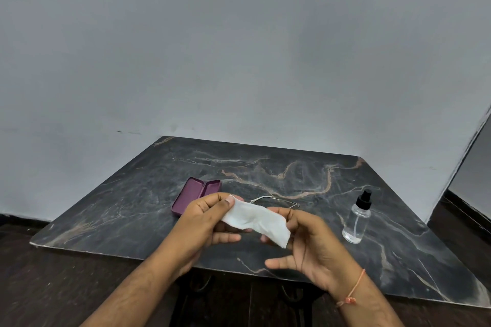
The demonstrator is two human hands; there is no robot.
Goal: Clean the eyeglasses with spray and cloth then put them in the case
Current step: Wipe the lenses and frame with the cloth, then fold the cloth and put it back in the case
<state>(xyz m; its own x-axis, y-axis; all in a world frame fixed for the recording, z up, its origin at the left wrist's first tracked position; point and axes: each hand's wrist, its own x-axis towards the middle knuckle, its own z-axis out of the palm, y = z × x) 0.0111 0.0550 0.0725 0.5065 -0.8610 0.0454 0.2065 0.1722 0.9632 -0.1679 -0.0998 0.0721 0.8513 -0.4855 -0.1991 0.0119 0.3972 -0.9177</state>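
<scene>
The purple case (pixel 195 195) is lying open near the table's (pixel 132 207) middle, ready for the eyeglasses (pixel 276 200) just beside it. The left hand (pixel 204 220) and right hand (pixel 305 239) are each pinching an end of the cloth (pixel 256 220), probably stretching it flat for wiping. The spray bottle (pixel 357 220) is standing toward the right edge, leaving room.

No readable text, label, brand, number or sign anywhere: none on the clear spray bottle (pixel 357 220) at about 3 o'clock, none on the open purple case (pixel 195 192) at about 10 o'clock, none on the white cloth (pixel 256 219).
</scene>
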